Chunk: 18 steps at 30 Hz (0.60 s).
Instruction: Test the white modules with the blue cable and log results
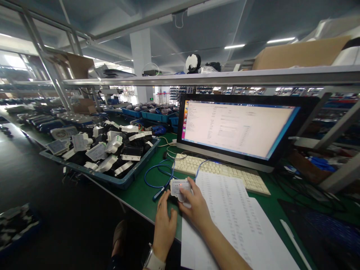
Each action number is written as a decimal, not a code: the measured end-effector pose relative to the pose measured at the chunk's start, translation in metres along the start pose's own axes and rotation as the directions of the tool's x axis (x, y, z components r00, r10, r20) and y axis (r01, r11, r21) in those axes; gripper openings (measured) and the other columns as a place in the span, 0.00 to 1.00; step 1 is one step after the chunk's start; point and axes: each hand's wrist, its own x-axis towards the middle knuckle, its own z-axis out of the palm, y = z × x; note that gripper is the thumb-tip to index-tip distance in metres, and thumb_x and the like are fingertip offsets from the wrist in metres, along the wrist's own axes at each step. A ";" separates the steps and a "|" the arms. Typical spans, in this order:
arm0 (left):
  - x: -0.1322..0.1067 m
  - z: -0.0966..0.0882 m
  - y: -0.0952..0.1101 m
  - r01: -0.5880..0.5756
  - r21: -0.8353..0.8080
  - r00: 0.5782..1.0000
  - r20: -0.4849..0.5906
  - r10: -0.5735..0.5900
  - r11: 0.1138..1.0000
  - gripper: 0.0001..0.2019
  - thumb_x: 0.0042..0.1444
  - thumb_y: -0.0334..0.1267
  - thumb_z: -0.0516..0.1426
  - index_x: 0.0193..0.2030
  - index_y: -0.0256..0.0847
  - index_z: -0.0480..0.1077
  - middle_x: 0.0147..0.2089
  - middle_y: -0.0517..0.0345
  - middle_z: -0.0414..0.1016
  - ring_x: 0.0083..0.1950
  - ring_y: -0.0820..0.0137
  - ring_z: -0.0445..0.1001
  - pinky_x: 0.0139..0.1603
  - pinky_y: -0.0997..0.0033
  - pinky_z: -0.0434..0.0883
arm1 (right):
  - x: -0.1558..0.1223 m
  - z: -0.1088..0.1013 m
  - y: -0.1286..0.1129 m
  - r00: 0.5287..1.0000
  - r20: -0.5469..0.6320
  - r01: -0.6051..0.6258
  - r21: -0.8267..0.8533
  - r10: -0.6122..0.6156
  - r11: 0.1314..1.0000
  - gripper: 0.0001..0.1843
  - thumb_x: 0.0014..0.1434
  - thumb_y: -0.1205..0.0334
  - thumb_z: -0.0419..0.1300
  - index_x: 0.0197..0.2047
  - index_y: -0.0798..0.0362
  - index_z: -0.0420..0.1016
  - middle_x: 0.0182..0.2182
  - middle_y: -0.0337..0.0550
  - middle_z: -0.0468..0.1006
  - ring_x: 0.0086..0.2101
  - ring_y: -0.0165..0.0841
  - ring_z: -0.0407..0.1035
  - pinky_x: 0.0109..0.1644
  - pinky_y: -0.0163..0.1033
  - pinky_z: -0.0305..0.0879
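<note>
A small white device (179, 187) with a lit red spot lies on the green bench, a blue cable (157, 176) plugged into its left side. My right hand (195, 206) curls around the device from the right, thumb and fingers closed on it. My left hand (164, 221) rests just below and left of it, fingers together and flat on the bench edge, index finger pointing at the cable plug. A watch shows on my left wrist.
Printed sheets (233, 221) lie under my right arm. A white keyboard (222, 170) and a lit monitor (239, 129) stand behind. A blue tray (120, 180) of white and black devices sits at left. A white pen (295, 243) lies at right.
</note>
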 end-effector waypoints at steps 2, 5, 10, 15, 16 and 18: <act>0.000 0.000 0.000 0.000 0.002 1.000 0.003 0.000 1.000 0.23 0.56 0.29 0.45 0.60 0.35 0.58 0.60 0.43 0.64 0.62 0.62 0.62 0.61 0.54 0.62 | 0.000 0.000 0.000 1.000 0.004 0.002 0.001 -0.002 1.000 0.18 0.49 0.67 0.60 0.46 0.54 0.72 0.60 0.59 0.59 0.55 0.47 0.60 0.53 0.52 0.66; 0.000 0.000 0.000 -0.005 0.007 1.000 0.006 0.005 1.000 0.23 0.57 0.29 0.45 0.60 0.34 0.57 0.60 0.42 0.64 0.62 0.62 0.62 0.61 0.53 0.62 | 0.000 0.000 0.001 1.000 0.003 -0.003 0.003 0.003 1.000 0.18 0.49 0.68 0.60 0.46 0.54 0.72 0.60 0.59 0.58 0.55 0.47 0.60 0.53 0.52 0.65; 0.000 0.000 0.001 -0.010 0.014 1.000 0.008 0.010 1.000 0.22 0.57 0.29 0.45 0.60 0.33 0.57 0.60 0.41 0.64 0.62 0.61 0.62 0.60 0.52 0.63 | 0.000 -0.001 0.000 1.000 0.001 0.000 0.004 0.000 1.000 0.18 0.48 0.68 0.60 0.45 0.54 0.72 0.59 0.59 0.59 0.55 0.47 0.61 0.53 0.51 0.66; 0.000 -0.001 0.002 -0.006 0.007 1.000 0.006 0.006 1.000 0.23 0.57 0.30 0.45 0.60 0.34 0.57 0.59 0.42 0.64 0.62 0.61 0.62 0.60 0.52 0.62 | 0.000 0.000 0.000 1.000 0.001 -0.007 -0.001 0.007 1.000 0.17 0.49 0.68 0.60 0.45 0.54 0.72 0.59 0.60 0.58 0.55 0.47 0.60 0.53 0.51 0.66; 0.000 -0.001 0.001 -0.004 0.004 1.000 0.005 0.004 1.000 0.22 0.57 0.30 0.45 0.60 0.35 0.57 0.59 0.42 0.64 0.62 0.61 0.62 0.60 0.52 0.62 | 0.000 0.000 0.000 1.000 0.006 -0.007 -0.004 0.007 1.000 0.17 0.49 0.67 0.60 0.45 0.54 0.72 0.60 0.60 0.58 0.56 0.47 0.60 0.53 0.52 0.65; 0.000 0.000 0.001 0.004 -0.005 1.000 0.005 -0.004 1.000 0.22 0.57 0.30 0.45 0.59 0.35 0.58 0.59 0.42 0.64 0.62 0.61 0.62 0.60 0.52 0.62 | 0.000 0.000 0.000 1.000 0.013 -0.007 -0.007 0.007 1.000 0.18 0.49 0.68 0.60 0.46 0.53 0.71 0.60 0.59 0.58 0.56 0.46 0.60 0.54 0.51 0.65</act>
